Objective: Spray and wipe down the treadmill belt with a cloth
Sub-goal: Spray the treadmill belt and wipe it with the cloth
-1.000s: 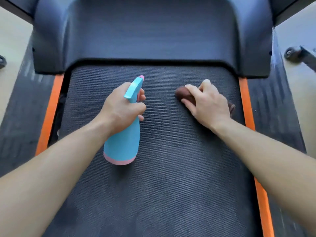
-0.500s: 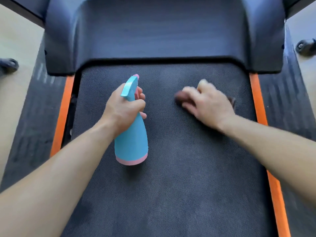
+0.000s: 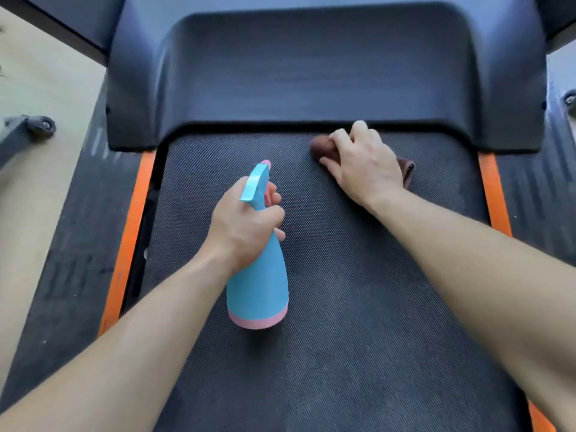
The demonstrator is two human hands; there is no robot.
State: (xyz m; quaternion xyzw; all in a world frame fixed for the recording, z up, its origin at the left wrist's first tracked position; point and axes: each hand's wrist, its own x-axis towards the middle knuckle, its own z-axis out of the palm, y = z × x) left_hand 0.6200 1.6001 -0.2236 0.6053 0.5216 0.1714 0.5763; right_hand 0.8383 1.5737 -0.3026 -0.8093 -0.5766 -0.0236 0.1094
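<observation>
The dark textured treadmill belt [image 3: 358, 322] fills the middle of the view. My left hand [image 3: 243, 229] grips the neck of a light blue spray bottle [image 3: 258, 288] with a pink base and pink trigger, its nozzle pointing forward over the belt. My right hand [image 3: 364, 166] presses a brown cloth [image 3: 324, 148] flat on the belt, close to the front edge under the motor cover. Most of the cloth is hidden under the hand; a corner sticks out to the right of it.
The dark motor cover [image 3: 311, 73] rises at the belt's front end. Orange strips [image 3: 131, 232] and ribbed side rails [image 3: 78, 260] flank the belt on both sides. A wheel [image 3: 43, 126] sits on the pale floor at the left, another wheel [image 3: 569, 99] at the right.
My right hand has slid the cloth forward and right, up to the motor cover's edge. The left hand keeps the bottle in about the same place. The camera view has shifted.
</observation>
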